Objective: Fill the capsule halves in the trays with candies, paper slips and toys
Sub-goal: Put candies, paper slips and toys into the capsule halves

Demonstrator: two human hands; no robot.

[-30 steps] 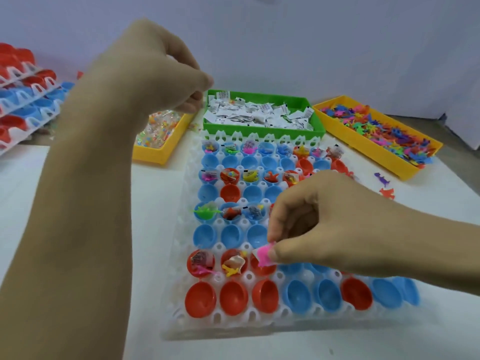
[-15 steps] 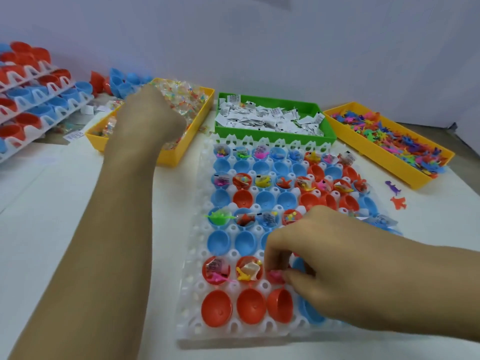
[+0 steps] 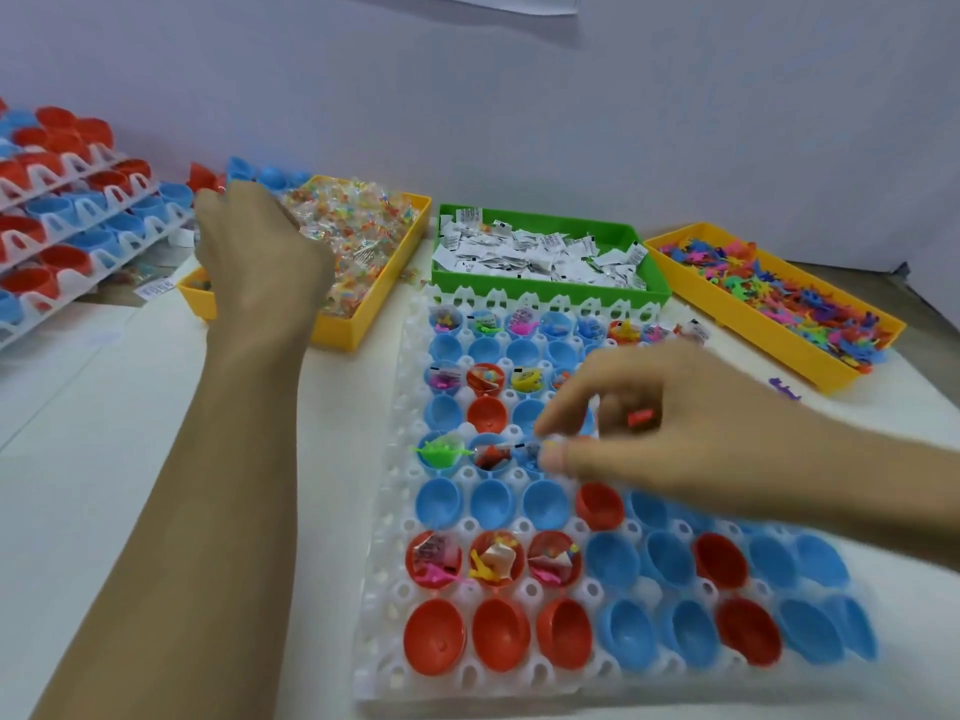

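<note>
Toys (image 3: pixel 779 296): light, stiff plastic with thin limbs that snag; likely best pinched by the body, from the right yellow bin.
Candies (image 3: pixel 358 236): slick, crinkly wrappers, in the left yellow bin.
Paper slips (image 3: pixel 535 249): flimsy, in the green bin.
Capsule halves (image 3: pixel 498 636): seated in the white tray (image 3: pixel 384 605); near rows mostly unfilled.
Right hand (image 3: pixel 660 433): over mid-tray, curled round a small red toy (image 3: pixel 640 418).
Left hand (image 3: pixel 254 252): in the candies; grip hidden.
Worktop (image 3: pixel 104 459): white.

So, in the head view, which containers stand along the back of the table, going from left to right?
Stacked trays of capsule halves → yellow candy tray → green tray of paper slips → yellow toy tray.
</note>
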